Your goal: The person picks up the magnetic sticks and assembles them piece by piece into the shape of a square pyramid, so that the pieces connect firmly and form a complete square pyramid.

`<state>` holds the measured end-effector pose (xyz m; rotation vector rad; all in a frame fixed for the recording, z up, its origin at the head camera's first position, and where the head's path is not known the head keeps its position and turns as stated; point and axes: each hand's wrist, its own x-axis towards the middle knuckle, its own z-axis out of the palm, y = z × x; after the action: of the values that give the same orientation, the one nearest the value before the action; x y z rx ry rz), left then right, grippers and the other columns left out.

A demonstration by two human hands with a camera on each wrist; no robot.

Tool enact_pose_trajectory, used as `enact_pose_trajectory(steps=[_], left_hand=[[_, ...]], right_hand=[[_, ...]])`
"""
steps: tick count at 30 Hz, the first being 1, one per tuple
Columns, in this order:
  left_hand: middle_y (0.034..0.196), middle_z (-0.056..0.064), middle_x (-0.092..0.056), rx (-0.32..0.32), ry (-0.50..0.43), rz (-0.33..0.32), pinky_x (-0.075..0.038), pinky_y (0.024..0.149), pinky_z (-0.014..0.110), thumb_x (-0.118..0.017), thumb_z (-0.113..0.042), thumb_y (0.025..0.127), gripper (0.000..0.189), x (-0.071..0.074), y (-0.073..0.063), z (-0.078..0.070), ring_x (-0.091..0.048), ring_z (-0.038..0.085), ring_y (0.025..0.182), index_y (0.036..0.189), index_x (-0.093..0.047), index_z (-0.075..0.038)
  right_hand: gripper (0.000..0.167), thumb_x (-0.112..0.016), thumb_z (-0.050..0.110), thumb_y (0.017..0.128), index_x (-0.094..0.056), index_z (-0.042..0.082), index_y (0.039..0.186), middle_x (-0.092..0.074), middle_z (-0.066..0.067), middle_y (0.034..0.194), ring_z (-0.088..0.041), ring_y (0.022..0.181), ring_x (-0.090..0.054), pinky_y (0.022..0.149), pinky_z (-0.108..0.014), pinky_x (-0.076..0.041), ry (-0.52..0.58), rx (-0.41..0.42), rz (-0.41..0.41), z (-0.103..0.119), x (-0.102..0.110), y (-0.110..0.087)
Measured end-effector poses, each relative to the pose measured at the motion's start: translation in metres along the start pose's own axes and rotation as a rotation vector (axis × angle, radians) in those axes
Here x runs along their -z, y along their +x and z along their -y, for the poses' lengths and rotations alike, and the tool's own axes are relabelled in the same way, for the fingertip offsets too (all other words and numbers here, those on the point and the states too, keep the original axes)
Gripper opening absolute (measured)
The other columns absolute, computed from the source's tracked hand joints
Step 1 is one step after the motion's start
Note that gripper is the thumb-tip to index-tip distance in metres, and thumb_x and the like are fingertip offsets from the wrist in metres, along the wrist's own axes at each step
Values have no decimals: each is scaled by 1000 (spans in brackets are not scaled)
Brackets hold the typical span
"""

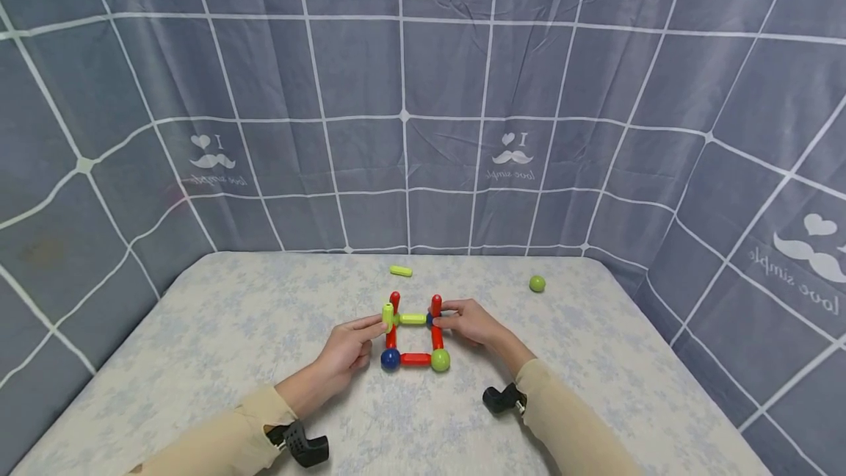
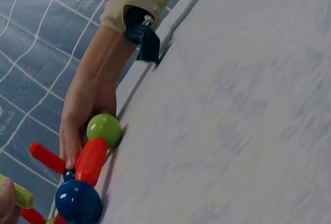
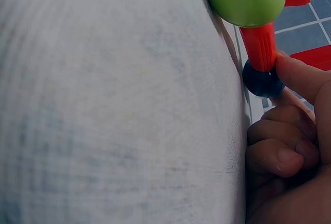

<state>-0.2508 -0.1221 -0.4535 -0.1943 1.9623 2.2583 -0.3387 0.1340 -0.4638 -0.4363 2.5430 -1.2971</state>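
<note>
A square frame of toy building rods and balls lies on the table. Its front corners are a blue ball [image 1: 391, 359] and a green ball [image 1: 440, 360], joined by a red rod [image 1: 416, 359]. A yellow-green rod [image 1: 413, 319] forms the back side. Red rods [image 1: 395, 297] [image 1: 436, 305] rise at both back corners. My left hand [image 1: 345, 351] pinches another yellow-green rod [image 2: 23, 197] upright by the back left corner; whether it touches the frame I cannot tell. My right hand [image 1: 471, 320] pinches the back right blue ball [image 3: 261, 80] between thumb and finger.
Behind the frame lies a loose yellow-green rod [image 1: 400, 270]. A loose green ball [image 1: 537, 283] rests at the back right of the patterned table [image 1: 218, 329]. Grey-blue checked curtains [image 1: 357, 160] stand around the table's back and sides.
</note>
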Motion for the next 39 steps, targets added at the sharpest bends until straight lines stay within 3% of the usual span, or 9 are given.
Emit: enact_pose_trajectory(steps=[2, 8, 11, 14, 17, 27, 39], left_hand=[[60, -9, -35, -2, -9, -2, -24, 46, 22, -72, -17, 93, 43, -3, -4, 2, -23, 7, 48, 132, -66, -3], [70, -7, -54, 15, 15, -9, -24, 45, 23, -73, -16, 92, 43, -9, -17, 6, -24, 8, 48, 131, -66, -2], [60, -9, -45, 23, 31, -7, -23, 45, 23, -74, -16, 90, 43, -10, -20, 8, -24, 8, 48, 130, -67, -2], [54, -9, -31, 21, 55, -12, -22, 45, 23, -75, -15, 89, 42, -11, -21, 10, -23, 9, 47, 128, -68, -2], [52, -9, -28, 14, 67, -21, -21, 45, 23, -77, -13, 87, 40, -11, -22, 10, -22, 9, 46, 125, -70, -1], [60, -6, -42, -3, 177, -41, -23, 44, 23, -78, -8, 83, 36, -8, -21, 12, -24, 10, 43, 119, -74, -4], [58, -5, -38, 6, 229, 17, -24, 45, 24, -77, -7, 83, 41, -3, -16, 9, -21, 10, 44, 123, -72, -3]], right_hand=[[38, -74, 32, 91, -72, 19, 127, -45, 5, 66, -12, 51, -35, 52, -25, -30, 1, -3, -2, 1, 1, 0], [38, -74, 33, 91, -72, 20, 127, -41, 4, 61, -12, 46, -33, 47, -24, -30, 7, -14, 3, 0, 1, 1], [39, -74, 33, 91, -71, 19, 128, -41, 5, 60, -12, 45, -33, 47, -24, -30, -1, -14, -3, 0, 1, 1], [41, -74, 33, 91, -70, 18, 129, -37, 5, 56, -11, 41, -31, 44, -24, -29, -1, -21, -1, 1, 1, 1], [44, -74, 33, 91, -69, 15, 131, -37, 6, 55, -11, 40, -30, 43, -24, -29, -2, -22, 5, 1, 0, 0], [41, -74, 33, 91, -71, 18, 129, -37, 6, 56, -11, 42, -32, 45, -24, -31, 13, -20, 14, 0, 0, 0], [39, -74, 33, 91, -71, 20, 128, -32, 6, 50, -13, 36, -28, 39, -24, -29, 55, -18, 42, -1, 2, -2]])
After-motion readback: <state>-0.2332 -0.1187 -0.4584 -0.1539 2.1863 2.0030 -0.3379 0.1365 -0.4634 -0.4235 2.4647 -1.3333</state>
